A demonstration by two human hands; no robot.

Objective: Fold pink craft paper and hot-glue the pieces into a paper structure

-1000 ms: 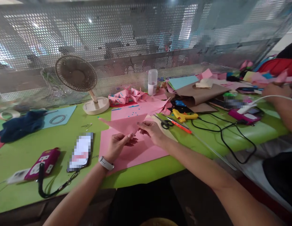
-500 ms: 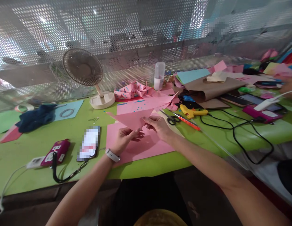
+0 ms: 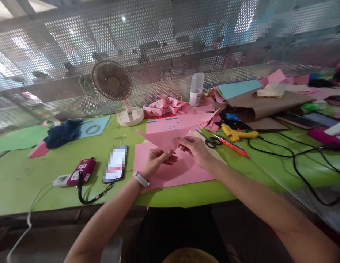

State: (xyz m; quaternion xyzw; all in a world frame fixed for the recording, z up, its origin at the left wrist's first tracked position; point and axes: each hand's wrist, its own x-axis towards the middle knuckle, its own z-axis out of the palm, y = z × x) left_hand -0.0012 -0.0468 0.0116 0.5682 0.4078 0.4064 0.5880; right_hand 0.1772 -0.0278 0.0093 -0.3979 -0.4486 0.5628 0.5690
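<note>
both hands pinch the folded pink paper (image 3: 164, 138) between them: left hand (image 3: 156, 162), right hand (image 3: 196, 148).

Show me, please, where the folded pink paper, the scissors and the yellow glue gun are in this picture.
folded pink paper (image 3: 163, 138), head view, middle of the triangle held by both hands.
scissors (image 3: 211, 141), head view, on the black handles.
yellow glue gun (image 3: 235, 133), head view, on its body.

One fan (image 3: 113, 81) stands on the surface (image 3: 27, 182). Right of the fan: one scissors (image 3: 210, 140), one glue gun (image 3: 237, 133). Left of it: one roll of tape (image 3: 51, 122).
</note>
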